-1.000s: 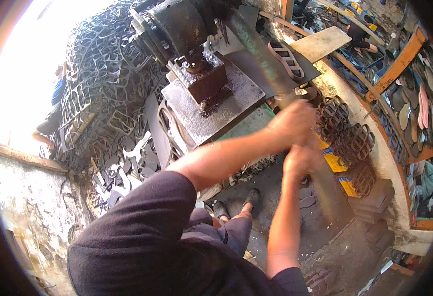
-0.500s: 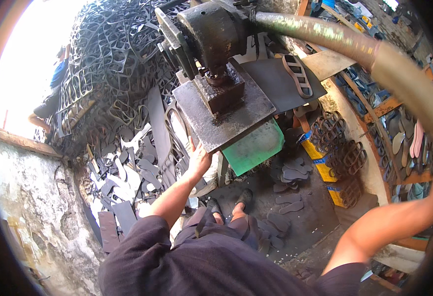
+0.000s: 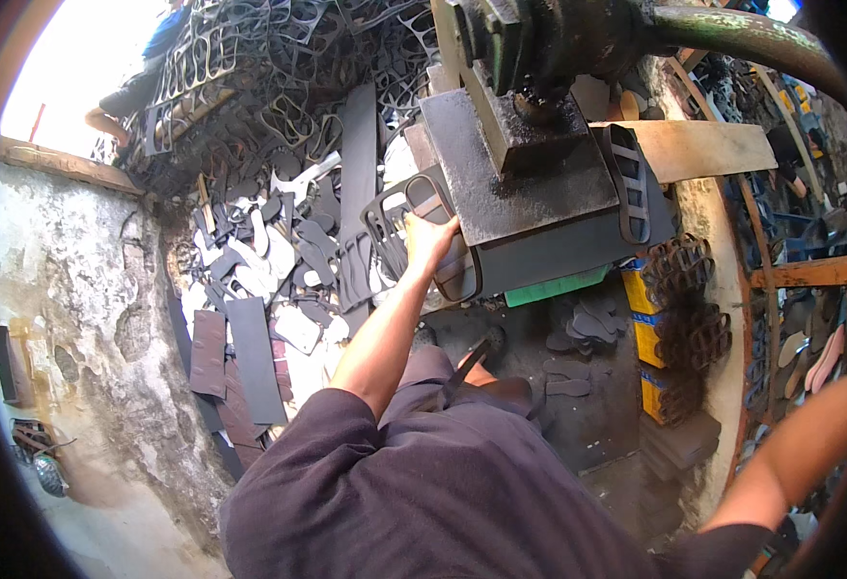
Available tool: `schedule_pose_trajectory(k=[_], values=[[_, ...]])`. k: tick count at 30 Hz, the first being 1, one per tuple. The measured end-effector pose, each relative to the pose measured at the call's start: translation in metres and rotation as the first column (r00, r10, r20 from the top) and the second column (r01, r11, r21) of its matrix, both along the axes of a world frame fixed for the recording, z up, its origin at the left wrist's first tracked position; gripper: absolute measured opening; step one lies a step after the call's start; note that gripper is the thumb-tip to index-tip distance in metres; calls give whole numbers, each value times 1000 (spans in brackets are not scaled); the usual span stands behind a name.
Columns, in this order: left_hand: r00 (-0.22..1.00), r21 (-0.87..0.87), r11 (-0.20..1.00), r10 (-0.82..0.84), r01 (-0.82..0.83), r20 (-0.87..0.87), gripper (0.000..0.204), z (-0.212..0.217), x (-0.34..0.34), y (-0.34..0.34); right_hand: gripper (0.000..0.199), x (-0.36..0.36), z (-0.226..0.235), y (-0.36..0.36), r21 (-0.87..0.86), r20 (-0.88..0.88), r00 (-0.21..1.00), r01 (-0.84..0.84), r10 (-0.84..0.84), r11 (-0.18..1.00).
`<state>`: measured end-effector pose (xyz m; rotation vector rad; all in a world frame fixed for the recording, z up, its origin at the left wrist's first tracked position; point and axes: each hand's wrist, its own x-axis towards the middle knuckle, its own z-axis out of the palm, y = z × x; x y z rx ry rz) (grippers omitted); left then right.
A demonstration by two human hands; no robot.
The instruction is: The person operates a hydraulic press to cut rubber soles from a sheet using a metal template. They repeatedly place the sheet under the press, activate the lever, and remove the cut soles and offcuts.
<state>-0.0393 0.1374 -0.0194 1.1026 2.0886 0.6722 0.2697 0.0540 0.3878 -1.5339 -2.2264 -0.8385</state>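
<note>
My left hand (image 3: 430, 241) is at the left edge of the press's square metal plate (image 3: 539, 198), its fingers closed over a dark sheet with sole-shaped cutouts (image 3: 460, 272). Dark sheet material (image 3: 549, 265) also shows below the plate's near edge, over a green pad (image 3: 559, 287). Just right of the plate stands a sole-shaped cutting die with crossbars (image 3: 629, 183). My right forearm (image 3: 800, 454) runs out past the right rim, so that hand is out of sight. Above the plate is the press head (image 3: 559, 48), with a thick curved bar (image 3: 742, 29) reaching right.
Cut scraps (image 3: 269, 241) are heaped at the left, below a pile of sheet offcuts (image 3: 288, 48). Yellow crates (image 3: 647, 347) with more dies (image 3: 689, 328) stand at the right. Cut soles (image 3: 587, 323) lie on the floor. A rough wall (image 3: 124, 338) borders the left.
My left hand has gone from the plate's edge to the cutout sheet. The dark sheet now covers most of the green pad. The whole view has shifted, and the curved bar appears higher.
</note>
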Motion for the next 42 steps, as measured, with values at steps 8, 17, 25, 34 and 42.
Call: schedule_pose_trajectory(k=[8,17,25,34,42], values=[[555,371,857,-125,-357,822,76,77,-99,-67,99,-74,-378,-23,-745,-265,952,-103,-150,659],[805,569,804,-449,174,389,118,197,-169,-107,78,-145,-275,6,-664,-738,499,-655,-455,360],[552,379,473,-824,795,-131,98,105,8,-126,45,-174,-279,-78,-564,-825,1,-62,-565,823],[146,497,68,-982,865,-119,99,41,57,-169,61,-117,-329,-190,-343,-647,-668,-177,-369,922],[209,591,-8,-932,807,-297,101,32,15,-158,37,-126,-500,-370,-685,-225,-974,179,29,707]])
